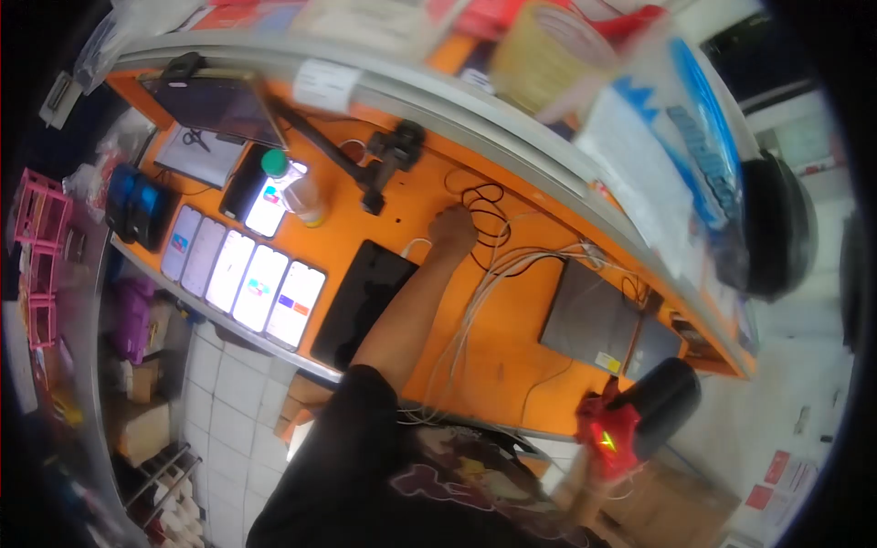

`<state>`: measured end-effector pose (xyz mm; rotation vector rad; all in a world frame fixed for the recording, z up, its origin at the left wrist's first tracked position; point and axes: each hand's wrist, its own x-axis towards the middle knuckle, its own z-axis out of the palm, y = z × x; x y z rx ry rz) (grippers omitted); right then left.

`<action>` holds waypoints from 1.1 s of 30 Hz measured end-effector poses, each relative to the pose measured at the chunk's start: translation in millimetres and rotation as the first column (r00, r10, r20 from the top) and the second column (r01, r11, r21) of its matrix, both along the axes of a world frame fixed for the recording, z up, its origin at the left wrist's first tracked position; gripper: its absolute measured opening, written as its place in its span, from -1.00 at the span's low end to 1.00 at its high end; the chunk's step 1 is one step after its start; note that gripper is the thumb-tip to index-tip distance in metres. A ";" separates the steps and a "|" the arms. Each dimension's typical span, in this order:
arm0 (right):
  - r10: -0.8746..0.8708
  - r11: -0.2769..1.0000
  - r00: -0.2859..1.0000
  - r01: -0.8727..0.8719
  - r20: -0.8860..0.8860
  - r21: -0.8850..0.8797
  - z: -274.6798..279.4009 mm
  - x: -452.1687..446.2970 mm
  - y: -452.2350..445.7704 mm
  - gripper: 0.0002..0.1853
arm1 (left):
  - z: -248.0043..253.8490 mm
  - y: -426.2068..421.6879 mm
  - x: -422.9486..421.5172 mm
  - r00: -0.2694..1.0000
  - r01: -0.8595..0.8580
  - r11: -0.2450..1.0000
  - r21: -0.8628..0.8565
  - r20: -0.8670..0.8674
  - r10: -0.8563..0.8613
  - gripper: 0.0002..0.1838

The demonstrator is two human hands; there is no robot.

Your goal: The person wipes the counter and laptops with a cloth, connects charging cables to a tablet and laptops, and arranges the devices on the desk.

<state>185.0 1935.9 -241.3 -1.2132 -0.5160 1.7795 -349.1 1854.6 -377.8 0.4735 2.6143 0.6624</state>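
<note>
We have an orange desk [501,384] running across the middle of the frame, with a dark grey slab [585,315] lying flat right of centre. A black slab [356,297] lies at the centre left, partly behind our left forearm. At the lower right, past the desk's front edge, a red-and-black object [653,406] is held up: its rounded black part points to the upper right from the hand, and its red part, bearing a glowing yellow-green mark, sits directly at the grip. Our right hand [590,469] is closed around that red part, though blur and the object itself hide most of the fingers. Our left hand [452,230] reaches to the upper centre of the frame, its fingers curled together. The row of lit phones [230,271] stretches along the desk's edge at the left, well apart from both hands. Thinnest of all, a looped black cable [493,212] lies right beside and against the left hand; we cannot tell whether the fingers pinch it.
</note>
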 end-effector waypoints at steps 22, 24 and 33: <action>0.082 0.996 0.996 -0.083 -0.027 -0.023 -40.5 65.3 13.2 -0.28 | -5.6 185.4 44.1 0.951 0.309 0.904 0.295 -0.112 -0.288 -0.62; 0.083 0.996 0.997 -0.083 0.000 -0.026 -34.6 86.8 3.5 -0.29 | -0.9 175.8 56.2 0.931 0.359 0.901 0.243 -0.164 -0.327 -0.59; 0.041 0.997 0.991 -0.033 0.125 -0.070 5.3 132.7 -1.0 -0.33 | 58.1 62.4 24.9 0.987 0.081 0.995 -0.064 -0.133 -0.089 -0.46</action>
